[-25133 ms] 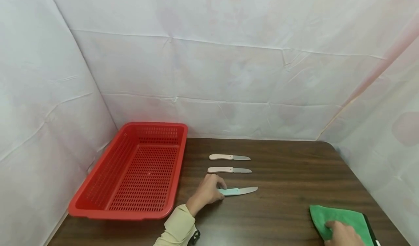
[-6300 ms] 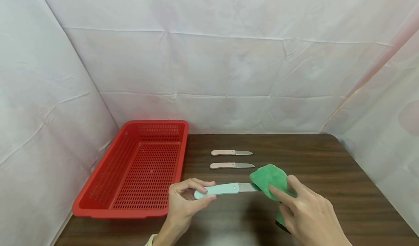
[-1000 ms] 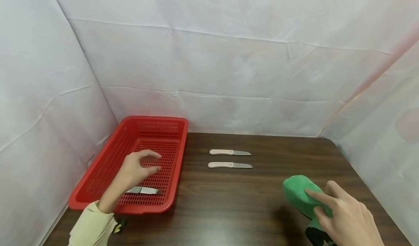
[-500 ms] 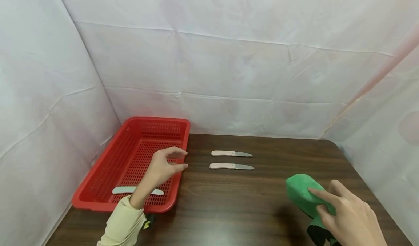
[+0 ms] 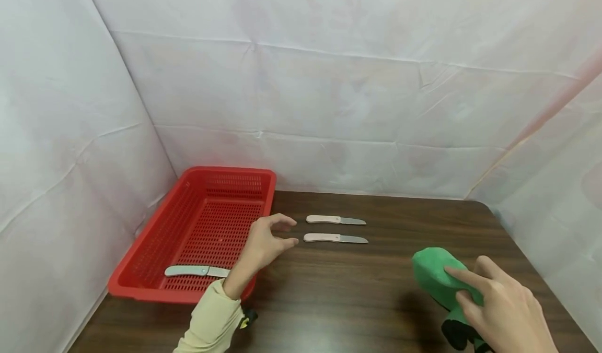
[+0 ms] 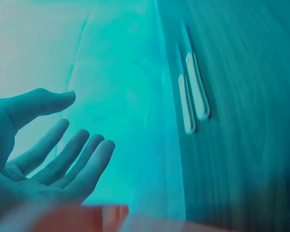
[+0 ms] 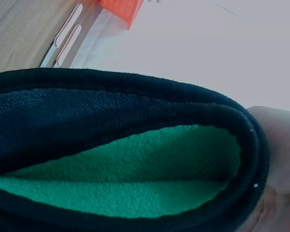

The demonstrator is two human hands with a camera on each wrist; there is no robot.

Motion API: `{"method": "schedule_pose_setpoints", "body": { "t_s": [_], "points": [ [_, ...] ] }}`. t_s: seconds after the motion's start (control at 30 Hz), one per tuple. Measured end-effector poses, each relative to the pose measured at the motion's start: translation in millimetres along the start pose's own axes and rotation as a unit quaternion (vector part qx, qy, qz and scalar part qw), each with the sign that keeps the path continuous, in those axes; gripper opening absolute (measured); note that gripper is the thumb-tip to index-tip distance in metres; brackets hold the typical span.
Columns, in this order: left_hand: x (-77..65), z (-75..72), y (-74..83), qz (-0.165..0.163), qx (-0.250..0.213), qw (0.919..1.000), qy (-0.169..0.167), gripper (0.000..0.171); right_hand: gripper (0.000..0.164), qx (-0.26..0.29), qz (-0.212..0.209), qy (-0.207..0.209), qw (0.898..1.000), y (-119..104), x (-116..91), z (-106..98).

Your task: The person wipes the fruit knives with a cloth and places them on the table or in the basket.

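Note:
My left hand (image 5: 263,246) reaches past the basket's right side, thumb and fingers apart with nothing between them. Just beyond its fingertips lies the nearer pink-handled paring knife (image 5: 322,237), blade pointing right. A second paring knife (image 5: 323,219) like it lies parallel behind. In the left wrist view both knives (image 6: 197,92) show on the wood, apart from the spread fingers. My right hand (image 5: 508,303) grips a bunched green cloth (image 5: 432,274) above the table's right part. The folded cloth (image 7: 174,159), with its dark edging, hides most of that hand in the right wrist view.
A red perforated plastic basket (image 5: 226,169) stands on the left. In it lies a knife with a pale mint handle (image 5: 185,270), its tip hidden behind my left wrist. White sheeting (image 5: 329,81) rises behind the dark wooden table (image 5: 338,311) and along both sides.
The mint-handled knife went from the table into my left hand, its blade against the cloth, then into the basket. My left hand has since moved right, toward the pink-handled knives.

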State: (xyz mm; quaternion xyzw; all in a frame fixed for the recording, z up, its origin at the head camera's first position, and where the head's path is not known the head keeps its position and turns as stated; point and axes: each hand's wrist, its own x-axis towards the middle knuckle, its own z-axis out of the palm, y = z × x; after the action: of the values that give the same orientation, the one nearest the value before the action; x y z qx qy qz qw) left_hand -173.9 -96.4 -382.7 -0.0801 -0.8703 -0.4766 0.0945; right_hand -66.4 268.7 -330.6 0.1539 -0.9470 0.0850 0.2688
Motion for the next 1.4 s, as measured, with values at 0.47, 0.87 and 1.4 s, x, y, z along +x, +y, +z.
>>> {"method": "schedule_pose_setpoints", "body": {
  "t_s": [0.47, 0.87, 1.4],
  "points": [
    [4.6, 52.8, 11.0, -0.012, -0.023, 0.9988, 0.042, 0.035, 0.036, 0.013, 0.005, -0.001, 1.0, 1.6, 2.4, 2.3],
    [20.6, 87.9, -13.2, -0.042, 0.02, 0.997, 0.062, 0.038, 0.033, 0.01, 0.011, 0.003, 1.0, 0.2, 2.2, 3.6],
    [44.9, 112.4, -37.8, -0.122, 0.128, 0.9838, 0.029, 0.039, 0.033, 0.008, 0.019, -0.022, 1.0, -0.5, 0.0, 5.1]
  ]
}}
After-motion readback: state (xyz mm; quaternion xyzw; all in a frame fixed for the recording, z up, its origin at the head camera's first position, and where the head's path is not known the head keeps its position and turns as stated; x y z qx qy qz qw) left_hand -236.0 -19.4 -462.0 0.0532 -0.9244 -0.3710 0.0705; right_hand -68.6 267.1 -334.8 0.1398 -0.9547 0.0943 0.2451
